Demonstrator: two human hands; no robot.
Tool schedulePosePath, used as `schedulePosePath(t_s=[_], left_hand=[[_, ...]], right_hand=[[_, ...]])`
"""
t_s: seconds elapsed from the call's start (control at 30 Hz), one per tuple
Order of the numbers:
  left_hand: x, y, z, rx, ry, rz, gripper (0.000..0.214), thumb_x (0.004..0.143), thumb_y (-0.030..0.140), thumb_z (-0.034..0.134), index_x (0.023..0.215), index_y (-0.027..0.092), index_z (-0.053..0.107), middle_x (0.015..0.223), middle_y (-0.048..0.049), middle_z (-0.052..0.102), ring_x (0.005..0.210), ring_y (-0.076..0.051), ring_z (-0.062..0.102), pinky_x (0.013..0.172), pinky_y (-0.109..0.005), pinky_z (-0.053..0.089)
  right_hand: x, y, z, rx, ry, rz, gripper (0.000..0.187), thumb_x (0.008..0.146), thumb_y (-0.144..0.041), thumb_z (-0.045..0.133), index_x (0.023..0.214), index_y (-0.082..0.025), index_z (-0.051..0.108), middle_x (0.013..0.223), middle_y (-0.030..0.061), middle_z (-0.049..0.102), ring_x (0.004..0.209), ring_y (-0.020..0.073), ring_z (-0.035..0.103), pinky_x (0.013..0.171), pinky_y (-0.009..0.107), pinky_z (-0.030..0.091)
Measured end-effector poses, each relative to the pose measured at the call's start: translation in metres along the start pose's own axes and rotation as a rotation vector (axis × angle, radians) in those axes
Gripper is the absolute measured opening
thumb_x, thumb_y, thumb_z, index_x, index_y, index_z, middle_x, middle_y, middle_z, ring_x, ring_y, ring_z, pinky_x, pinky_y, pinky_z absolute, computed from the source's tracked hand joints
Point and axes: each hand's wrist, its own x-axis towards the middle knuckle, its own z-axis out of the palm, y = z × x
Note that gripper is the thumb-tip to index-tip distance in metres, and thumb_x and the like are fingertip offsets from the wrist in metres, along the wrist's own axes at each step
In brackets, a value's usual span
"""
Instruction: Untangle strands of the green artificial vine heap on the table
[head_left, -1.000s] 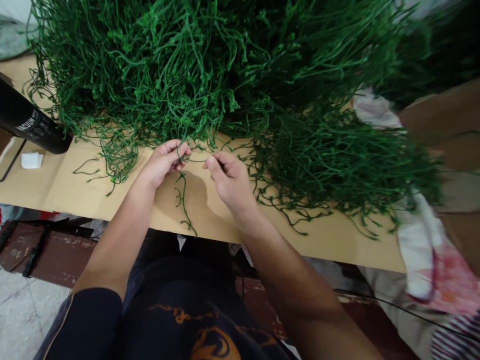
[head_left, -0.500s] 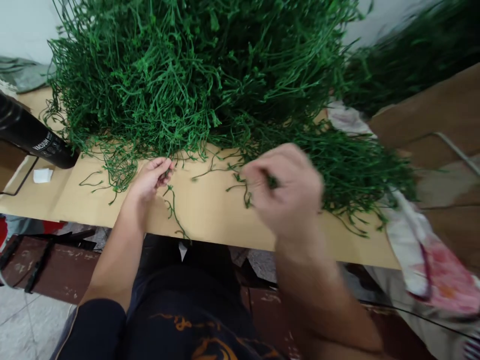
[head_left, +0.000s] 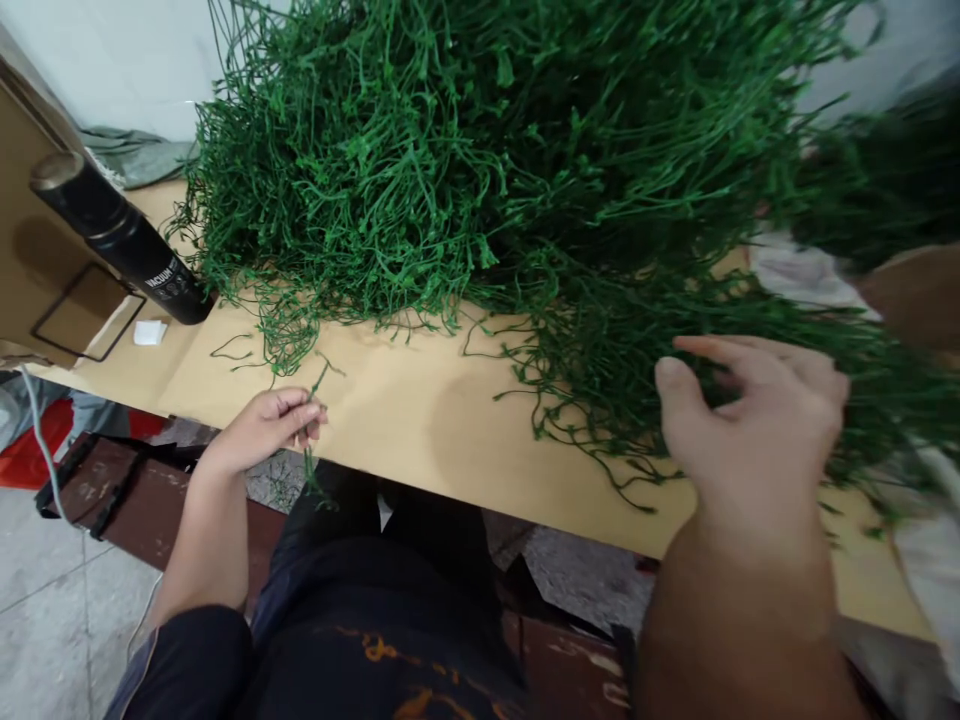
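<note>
Near the table's front edge, my left hand is closed in a pinch on a thin green plastic stem. One end of the stem sticks up past the fingertips and the rest hangs below the hand. My right hand is over a lower heap of green stems on the right, with thumb and fingers apart and nothing seen between them. Whether its fingertips touch the stems I cannot tell. Behind both hands rises a large tangled pile of the same green stems.
A black vacuum flask stands at the left, with a small white piece near its base. A cardboard box is beyond it. Tan board covers the table. A brown bench sits below, and white cloth lies at the right.
My right hand has moved right to the lower heap, and its fingers have opened. My left hand has drawn back toward the front edge, with a stem in its pinch. The view has shifted left.
</note>
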Motion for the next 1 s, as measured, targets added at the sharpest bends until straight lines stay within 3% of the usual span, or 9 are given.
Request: schedulePosePath(t_s=[0.13,0.3,0.43,0.57,0.67,0.73,0.8,0.9,1.0], left_hand=[[-0.036,-0.026,-0.028,0.397,-0.185,-0.14,0.029,0.079,0.043,0.056,0.067,0.017,0.061,0.064,0.0013,0.061,0.063,-0.011,0.056,0.064,-0.022,0.044],[-0.069,-0.065,-0.062,0.606,0.164,-0.296,0.036,0.071,0.048,0.062,0.093,0.021,0.069,0.101,-0.0069,0.072,0.092,-0.024,0.065,0.083,-0.032,0.049],[-0.075,-0.051,-0.071,0.635,0.381,-0.191,0.036,0.077,0.049,0.053,0.096,0.022,0.067,0.107,-0.0069,0.07,0.101,-0.025,0.063,0.095,-0.037,0.045],[-0.048,-0.016,-0.057,0.643,0.616,0.109,0.03,0.081,0.043,0.051,0.092,0.02,0.067,0.099,-0.0072,0.067,0.09,-0.02,0.061,0.089,-0.034,0.047],[-0.007,-0.01,-0.042,0.73,0.574,0.286,0.042,0.075,0.042,0.06,0.11,0.018,0.063,0.112,-0.0098,0.061,0.102,-0.022,0.058,0.092,-0.036,0.047],[0.02,-0.017,-0.034,0.844,0.514,0.308,0.047,0.071,0.039,0.065,0.114,0.018,0.063,0.12,-0.0114,0.058,0.117,-0.027,0.05,0.102,-0.042,0.039],[0.038,-0.025,-0.032,0.866,0.506,0.269,0.034,0.076,0.034,0.059,0.105,0.018,0.066,0.109,-0.0103,0.063,0.108,-0.025,0.054,0.099,-0.042,0.04],[0.044,-0.027,-0.039,0.707,0.621,0.253,0.023,0.082,0.033,0.051,0.087,0.017,0.067,0.09,-0.007,0.067,0.089,-0.02,0.059,0.086,-0.033,0.045],[0.034,-0.013,-0.055,0.485,0.798,0.287,0.02,0.081,0.032,0.052,0.076,0.018,0.065,0.079,-0.003,0.067,0.078,-0.014,0.059,0.076,-0.025,0.045]], right_hand=[[-0.003,-0.025,-0.003,0.086,0.005,0.002,0.034,0.077,-0.045,0.05,0.083,-0.019,0.069,0.082,0.0131,0.07,0.082,0.0262,0.064,0.071,0.043,0.054],[-0.005,-0.022,-0.008,0.106,-0.07,-0.02,0.031,0.075,-0.044,0.051,0.081,-0.02,0.069,0.079,0.0142,0.07,0.078,0.0263,0.065,0.065,0.039,0.056],[-0.01,-0.03,-0.009,0.124,-0.126,-0.06,0.028,0.077,-0.042,0.051,0.082,-0.021,0.068,0.083,0.0132,0.07,0.075,0.0246,0.064,0.07,0.04,0.054],[-0.019,-0.047,-0.009,0.151,-0.234,-0.105,0.026,0.08,-0.041,0.048,0.085,-0.023,0.066,0.086,0.0123,0.069,0.084,0.026,0.064,0.077,0.043,0.052],[-0.026,-0.058,-0.009,0.199,-0.346,-0.144,0.02,0.081,-0.037,0.05,0.087,-0.024,0.065,0.09,0.011,0.069,0.091,0.0261,0.063,0.082,0.043,0.05],[-0.03,-0.062,-0.009,0.225,-0.4,-0.196,0.019,0.082,-0.034,0.051,0.089,-0.023,0.065,0.092,0.0117,0.068,0.092,0.0268,0.063,0.082,0.043,0.051],[-0.034,-0.062,-0.01,0.247,-0.427,-0.264,0.019,0.083,-0.032,0.051,0.091,-0.022,0.065,0.092,0.0118,0.068,0.09,0.0268,0.063,0.079,0.043,0.052],[-0.038,-0.057,-0.01,0.285,-0.449,-0.311,0.016,0.083,-0.029,0.052,0.091,-0.023,0.065,0.091,0.0107,0.068,0.088,0.0264,0.064,0.076,0.044,0.053],[-0.042,-0.052,-0.009,0.293,-0.469,-0.3,0.014,0.083,-0.028,0.054,0.09,-0.023,0.065,0.091,0.0111,0.068,0.088,0.0268,0.064,0.076,0.044,0.054]])
